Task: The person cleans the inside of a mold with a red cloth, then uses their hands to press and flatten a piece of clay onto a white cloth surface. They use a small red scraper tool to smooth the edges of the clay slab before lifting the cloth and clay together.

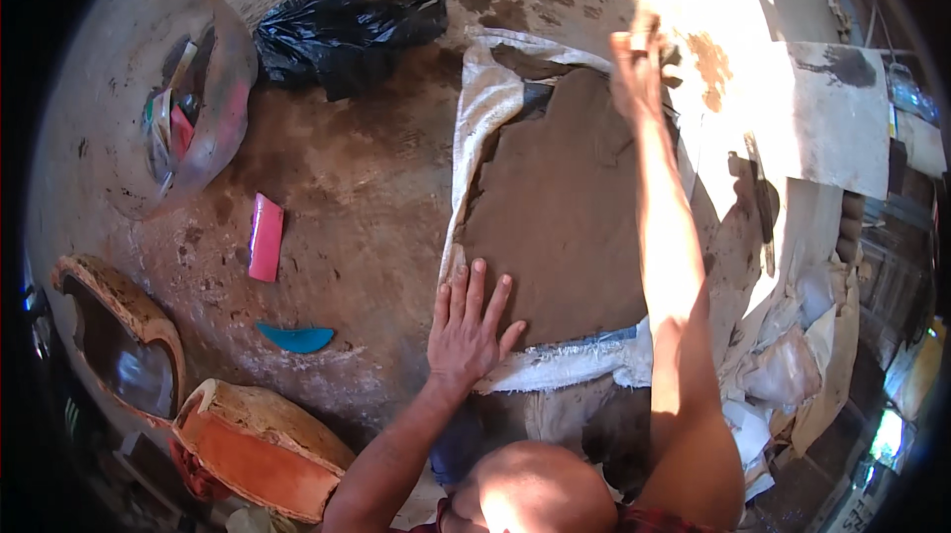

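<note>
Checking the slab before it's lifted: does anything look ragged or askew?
Yes. The clay slab has an uneven, ragged left edge, and the white sack cloth beneath is bunched there. Left hand presses flat; right hand grips the far corner.

Matt brown clay slab (560,206) on coarse woven white cloth (480,107); glossy black plastic bag (342,33); smooth pink plastic scraper (265,237); rough stained floor (357,196).

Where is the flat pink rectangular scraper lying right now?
In the head view, the flat pink rectangular scraper lies on the stained floor left of the brown clay slab, just above the blue crescent-shaped scraper and below the black plastic bag.
</note>
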Action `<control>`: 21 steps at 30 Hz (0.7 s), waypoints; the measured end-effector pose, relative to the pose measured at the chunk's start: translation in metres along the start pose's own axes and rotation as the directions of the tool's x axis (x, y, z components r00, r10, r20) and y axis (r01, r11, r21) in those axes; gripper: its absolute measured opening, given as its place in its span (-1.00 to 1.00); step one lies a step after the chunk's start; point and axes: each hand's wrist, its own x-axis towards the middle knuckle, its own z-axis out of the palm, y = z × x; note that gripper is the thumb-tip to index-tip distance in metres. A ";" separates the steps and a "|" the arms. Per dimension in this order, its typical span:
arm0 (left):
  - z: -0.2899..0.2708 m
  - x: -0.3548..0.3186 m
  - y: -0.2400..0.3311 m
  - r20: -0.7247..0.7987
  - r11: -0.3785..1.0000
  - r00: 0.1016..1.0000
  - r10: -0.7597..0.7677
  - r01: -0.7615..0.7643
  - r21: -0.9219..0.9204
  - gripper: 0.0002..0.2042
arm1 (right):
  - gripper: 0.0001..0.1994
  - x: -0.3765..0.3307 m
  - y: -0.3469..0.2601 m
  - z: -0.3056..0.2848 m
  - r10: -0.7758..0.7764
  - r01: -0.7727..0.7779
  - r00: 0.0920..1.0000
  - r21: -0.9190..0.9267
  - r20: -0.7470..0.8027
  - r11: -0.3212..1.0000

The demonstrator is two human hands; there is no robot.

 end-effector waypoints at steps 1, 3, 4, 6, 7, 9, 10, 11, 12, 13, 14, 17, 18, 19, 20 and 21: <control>-0.002 0.001 -0.008 0.006 0.999 1.000 -0.024 0.024 0.024 -0.14 | 0.03 0.003 -0.005 0.008 -0.108 0.109 0.992 0.010 -0.072 0.994; -0.002 0.006 0.009 0.046 1.000 0.999 -0.021 0.021 0.012 -0.18 | 0.09 0.017 0.011 -0.010 -0.298 0.276 0.941 -0.149 -0.162 0.950; 0.000 0.009 0.013 0.032 1.000 0.999 -0.010 0.010 0.003 -0.18 | 0.12 0.025 0.020 -0.009 -0.383 0.337 0.910 -0.257 -0.159 0.906; 0.002 0.006 0.005 0.027 1.000 0.999 -0.024 0.024 0.000 -0.18 | 0.13 0.026 0.001 0.017 -0.181 0.154 0.983 -0.450 -0.017 0.880; 0.004 0.006 0.009 0.022 0.999 1.000 -0.022 0.023 -0.028 -0.18 | 0.14 0.037 0.010 0.013 -0.220 0.190 0.975 -0.381 -0.037 0.905; 0.003 0.004 0.006 -0.016 1.000 1.000 -0.003 0.002 -0.019 -0.16 | 0.16 0.038 0.015 0.011 -0.102 0.096 0.994 -0.112 -0.046 0.989; 0.003 0.007 0.007 -0.048 0.999 0.998 0.027 -0.028 -0.021 -0.14 | -0.16 0.051 0.016 -0.011 -0.128 0.128 0.976 -0.016 -0.175 0.992; -0.003 -0.006 -0.010 0.010 0.998 0.999 -0.032 0.031 0.048 -0.14 | -0.45 0.040 0.009 0.013 -0.092 0.140 0.958 0.164 -0.271 0.977; -0.003 0.000 -0.006 0.016 0.999 0.999 -0.031 0.030 0.037 -0.16 | -0.45 0.024 0.012 -0.001 -0.085 0.123 0.963 0.137 -0.255 0.983; -0.002 0.000 -0.001 0.023 0.999 0.999 -0.032 0.031 0.028 -0.19 | -0.42 0.008 0.014 -0.011 -0.090 0.125 0.969 0.141 -0.230 0.982; -0.003 0.006 0.003 0.008 0.999 1.000 -0.028 0.027 0.016 -0.19 | -0.39 0.011 0.005 -0.025 -0.115 0.153 0.966 0.157 -0.232 0.976; -0.001 0.004 0.006 0.020 1.000 1.000 -0.021 0.021 -0.021 -0.18 | -0.02 0.013 0.019 0.006 -0.311 0.262 0.949 -0.432 -0.046 0.863; -0.002 0.006 0.002 0.010 1.000 1.000 -0.025 0.026 -0.011 -0.18 | -0.02 0.017 0.017 0.005 -0.217 0.195 0.975 -0.293 -0.043 0.936; -0.003 0.008 0.000 -0.005 1.000 1.000 -0.026 0.026 -0.017 -0.18 | -0.01 0.024 0.014 -0.001 -0.123 0.119 0.992 -0.150 -0.023 0.982; -0.003 0.005 0.003 0.002 0.999 1.000 -0.028 0.028 -0.034 -0.18 | -0.03 0.028 0.016 -0.002 -0.171 0.153 0.980 -0.161 -0.103 0.975; -0.003 0.004 0.003 0.014 0.999 0.999 -0.034 0.035 -0.039 -0.18 | -0.04 0.023 0.020 -0.007 -0.205 0.172 0.963 -0.182 -0.177 0.968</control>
